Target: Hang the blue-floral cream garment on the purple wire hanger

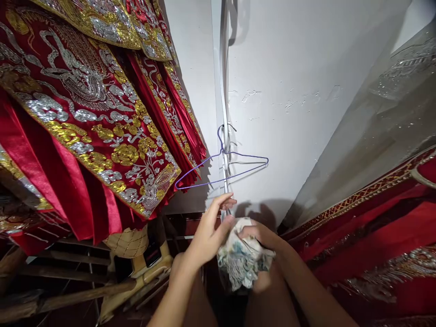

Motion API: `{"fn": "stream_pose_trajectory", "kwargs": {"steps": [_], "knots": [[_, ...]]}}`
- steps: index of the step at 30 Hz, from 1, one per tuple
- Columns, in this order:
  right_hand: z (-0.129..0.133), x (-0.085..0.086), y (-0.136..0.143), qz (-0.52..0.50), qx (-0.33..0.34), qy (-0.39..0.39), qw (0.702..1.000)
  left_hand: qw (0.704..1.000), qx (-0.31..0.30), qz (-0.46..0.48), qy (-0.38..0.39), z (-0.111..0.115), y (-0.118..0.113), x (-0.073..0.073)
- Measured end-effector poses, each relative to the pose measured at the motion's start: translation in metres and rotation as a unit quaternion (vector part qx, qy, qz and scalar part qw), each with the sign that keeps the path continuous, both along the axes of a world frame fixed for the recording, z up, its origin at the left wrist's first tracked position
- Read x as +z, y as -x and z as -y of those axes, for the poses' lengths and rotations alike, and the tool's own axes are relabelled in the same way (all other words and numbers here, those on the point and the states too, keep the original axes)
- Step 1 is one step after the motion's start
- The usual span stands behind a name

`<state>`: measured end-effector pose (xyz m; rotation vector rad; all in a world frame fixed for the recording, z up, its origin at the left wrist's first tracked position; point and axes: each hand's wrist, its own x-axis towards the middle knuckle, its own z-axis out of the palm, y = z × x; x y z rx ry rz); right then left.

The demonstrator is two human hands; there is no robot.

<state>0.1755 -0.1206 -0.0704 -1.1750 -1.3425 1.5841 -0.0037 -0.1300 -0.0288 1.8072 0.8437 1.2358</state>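
A bunched white cloth (pixel 243 259) with a green and blue floral pattern and a gathered, wrinkled part lies over my lap. My right hand (pixel 257 232) grips its upper edge, fingers curled into the fabric. My left hand (pixel 213 231) is at the cloth's left side, its fingers and thumb spread apart; the thumb reaches the cloth's edge, though whether it presses on it I cannot tell. Just above my hands, a purple wire hanger (pixel 204 183) hangs without clothing from a hook by a white vertical strip (pixel 224 91) on the wall.
Red garments (pixel 124 136) with gold and silver embroidery hang at the left. Below them stand a bamboo chair (pixel 143 277) and a woven basket (pixel 129 243). Ahead is a white wall (pixel 279 68) with peeling paint. Red trimmed fabric (pixel 378 236) and clear plastic (pixel 405 68) line the right.
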Motion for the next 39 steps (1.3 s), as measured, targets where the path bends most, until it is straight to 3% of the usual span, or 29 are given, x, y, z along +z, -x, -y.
{"fn": "stream_pose_trajectory", "kwargs": {"steps": [3,5,7,9,12,16,20,22,24,27,30,32,36,39], "knots": [[0.003,0.029,-0.006,0.044,0.156,0.095,0.982,0.989,-0.120,-0.077,0.048,-0.010,0.013,-0.011],[-0.001,0.047,-0.016,0.076,0.261,0.065,0.960,0.970,-0.192,-0.123,0.087,-0.012,0.018,-0.024],[-0.011,0.059,-0.026,0.093,0.313,-0.023,0.945,0.954,-0.217,-0.170,0.121,-0.012,0.027,-0.035],[-0.027,0.065,-0.034,0.106,0.273,-0.114,0.949,0.948,-0.190,-0.226,0.120,-0.014,0.041,-0.042],[-0.058,0.062,-0.036,0.124,0.116,-0.215,0.962,0.955,-0.058,-0.282,0.064,-0.021,0.070,-0.043],[-0.099,0.042,-0.026,0.173,-0.077,-0.323,0.927,0.941,0.112,-0.316,0.049,-0.030,0.102,-0.040],[-0.123,0.016,-0.022,0.221,-0.057,-0.342,0.911,0.875,0.203,-0.435,0.055,-0.029,0.117,-0.033],[-0.124,0.007,-0.026,0.229,-0.047,-0.343,0.910,0.857,0.226,-0.459,0.053,-0.028,0.120,-0.029],[-0.118,0.006,-0.033,0.236,-0.062,-0.342,0.907,0.869,0.240,-0.432,0.031,-0.027,0.121,-0.025],[-0.101,0.013,-0.047,0.236,-0.089,-0.337,0.907,0.916,0.265,-0.302,-0.023,-0.029,0.118,-0.019],[-0.082,0.023,-0.056,0.226,-0.078,-0.314,0.919,0.934,0.285,-0.208,-0.046,-0.037,0.111,-0.012],[-0.074,0.027,-0.058,0.233,-0.079,-0.301,0.921,0.931,0.293,-0.216,-0.023,-0.046,0.106,-0.009],[-0.069,0.023,-0.058,0.253,-0.125,-0.308,0.909,0.906,0.259,-0.327,0.078,-0.063,0.099,-0.012],[-0.067,0.018,-0.057,0.248,-0.141,-0.316,0.905,0.915,0.286,-0.278,0.063,-0.070,0.096,-0.016]]}}
